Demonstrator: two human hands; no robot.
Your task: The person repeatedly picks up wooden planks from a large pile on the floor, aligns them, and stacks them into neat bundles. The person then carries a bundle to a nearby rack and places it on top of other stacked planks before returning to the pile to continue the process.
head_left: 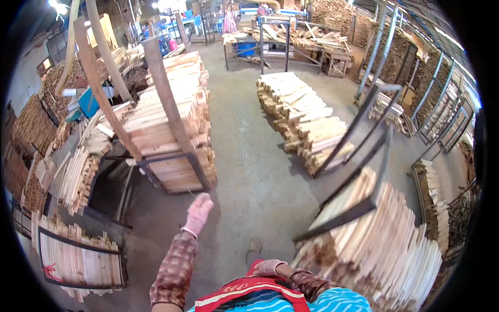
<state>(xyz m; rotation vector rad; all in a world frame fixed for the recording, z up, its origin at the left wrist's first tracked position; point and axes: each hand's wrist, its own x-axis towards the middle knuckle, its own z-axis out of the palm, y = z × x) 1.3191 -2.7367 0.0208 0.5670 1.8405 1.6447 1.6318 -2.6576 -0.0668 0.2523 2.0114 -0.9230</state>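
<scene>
My left hand (198, 213), in a pale pink knit glove, reaches forward over the concrete floor with its fingers curled in and nothing visible in them. It is near the lower corner of a tall stack of sawn wood strips (171, 130) held in a dark metal rack (174, 157), though I cannot tell whether it touches the rack. My right hand (268, 267), also gloved, is close to my body at the red apron (244, 287). Its fingers are partly hidden, so their grip does not show. Checked sleeves cover both forearms.
To the right stand a low row of wood strips (301, 117) and a large racked stack (379, 234) with slanting metal bars. Another racked bundle (80, 257) sits at lower left. Concrete floor (236, 130) runs between the stacks toward a wood-laden bench (306, 41).
</scene>
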